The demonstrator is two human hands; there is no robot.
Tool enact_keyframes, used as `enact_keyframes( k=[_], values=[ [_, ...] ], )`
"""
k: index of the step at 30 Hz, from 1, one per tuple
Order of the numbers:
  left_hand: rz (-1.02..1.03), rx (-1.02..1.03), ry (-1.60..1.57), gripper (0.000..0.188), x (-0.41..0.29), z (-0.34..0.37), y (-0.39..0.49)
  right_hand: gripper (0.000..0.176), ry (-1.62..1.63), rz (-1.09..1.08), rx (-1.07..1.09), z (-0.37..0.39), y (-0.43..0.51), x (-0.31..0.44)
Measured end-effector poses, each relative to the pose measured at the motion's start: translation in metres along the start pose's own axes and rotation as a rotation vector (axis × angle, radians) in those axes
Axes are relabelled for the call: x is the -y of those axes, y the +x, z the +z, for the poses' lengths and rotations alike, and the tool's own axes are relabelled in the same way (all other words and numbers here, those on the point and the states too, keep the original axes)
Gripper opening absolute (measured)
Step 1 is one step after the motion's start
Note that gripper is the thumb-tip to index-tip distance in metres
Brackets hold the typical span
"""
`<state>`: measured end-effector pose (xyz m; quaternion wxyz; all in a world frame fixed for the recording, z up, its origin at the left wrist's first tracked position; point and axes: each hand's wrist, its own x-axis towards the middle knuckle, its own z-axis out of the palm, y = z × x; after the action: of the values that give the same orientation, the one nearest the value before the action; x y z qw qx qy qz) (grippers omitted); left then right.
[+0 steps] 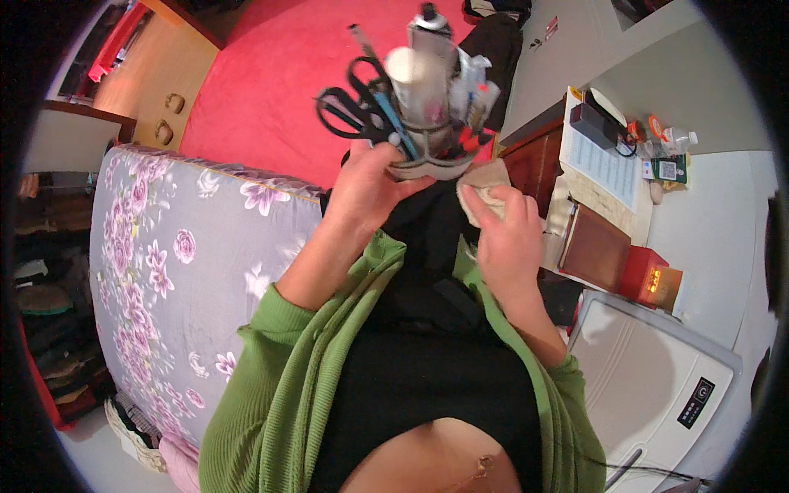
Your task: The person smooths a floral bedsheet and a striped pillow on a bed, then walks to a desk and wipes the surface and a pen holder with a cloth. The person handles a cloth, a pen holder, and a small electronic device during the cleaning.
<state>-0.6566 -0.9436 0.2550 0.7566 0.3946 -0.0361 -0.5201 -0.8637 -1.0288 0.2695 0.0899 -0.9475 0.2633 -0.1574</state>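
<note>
My left hand (pixel 371 185) grips the near left edge of a light-coloured desk organizer (pixel 431 167), held up in front of me. The organizer carries black-handled scissors (pixel 345 114), a blue stick-like item (pixel 397 126), a white cylindrical container (pixel 408 80), a bottle with a black top (pixel 429 29) and small packets (pixel 478 86); motion blur softens several of them. In my right hand (pixel 508 219) is a folded beige cloth (pixel 484 188), held close to the organizer's lower right side. Whether the cloth touches it, I cannot tell.
A flower-patterned bed or padded cover (pixel 203 265) lies left, beyond it a red floor covering (pixel 265 74). At right, a small table bears a printed sheet (pixel 601 160), a brown book or folder (pixel 595 246), a red box (pixel 641 271) and a plastic bottle (pixel 675 140). A white appliance (pixel 647 376) stands nearer.
</note>
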Motion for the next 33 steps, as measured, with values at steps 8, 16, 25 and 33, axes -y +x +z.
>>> enact_keyframes(
  k=[8, 16, 25, 33],
  values=[
    [-0.016, -0.036, -0.028, 0.044, 0.000, 0.008, -0.001, 0.074, 0.477, 0.054, -0.229, 0.000, 0.006, 0.016],
    [-0.078, -0.144, -0.081, 0.032, 0.014, 0.008, -0.008, 0.043, 0.008, -0.187, -0.503, 0.043, 0.034, 0.012],
    [-0.108, -0.077, -0.136, 0.032, 0.017, -0.004, 0.009, 0.043, 0.057, -0.155, -0.501, 0.071, 0.014, 0.007],
    [-0.077, -0.021, -0.075, 0.041, -0.007, 0.004, -0.008, 0.064, 0.451, 0.075, -0.535, 0.024, 0.022, -0.010]
  ],
)
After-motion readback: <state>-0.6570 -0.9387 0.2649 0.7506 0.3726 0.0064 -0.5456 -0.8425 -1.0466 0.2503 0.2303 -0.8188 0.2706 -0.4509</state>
